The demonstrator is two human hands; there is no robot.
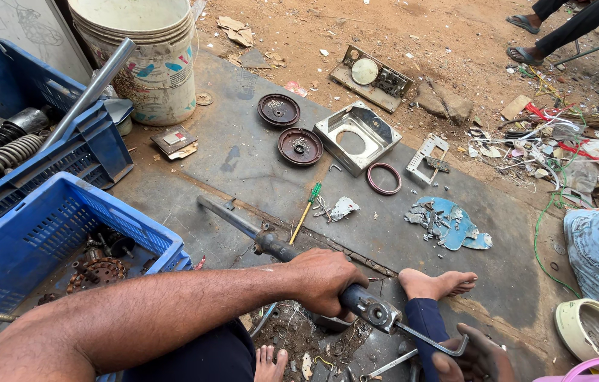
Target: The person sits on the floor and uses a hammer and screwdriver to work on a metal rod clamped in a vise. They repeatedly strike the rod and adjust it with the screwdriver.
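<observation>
Steel, dark and greasy, makes up the strut [292, 251] that lies slantwise across the metal sheet [243, 152] at near centre, its thin rod end pointing far-left and its bracket end [377, 311] near-right. It looks heavy, rigid and slick with oil, so the thick tube just behind the bracket seems the surest place to grip; the thin rod would likely slide in the palm.

The left hand [324, 279] grips that tube from above, fingers curled tight round it and pressed together, the forearm reaching in from the near-left. The right hand [480, 361], dark with grime at the near edge, is closed on the handle of a bent tool [430, 343] whose other end sits at the bracket; how its fingertips lie is partly cut off by the frame. A bare foot [434, 283] rests just right of the bracket, and toes [268, 361] show below the forearm.

A green screwdriver [306, 212] lies just beyond the strut. Farther off sit two rusty discs [289, 127], a square metal housing [356, 134] and a rubber ring [384, 178]. Blue plastic shards [448, 223] lie to the right. Blue crates [45, 233] with springs and gears stand at left, a white bucket [151, 60] beyond them.
</observation>
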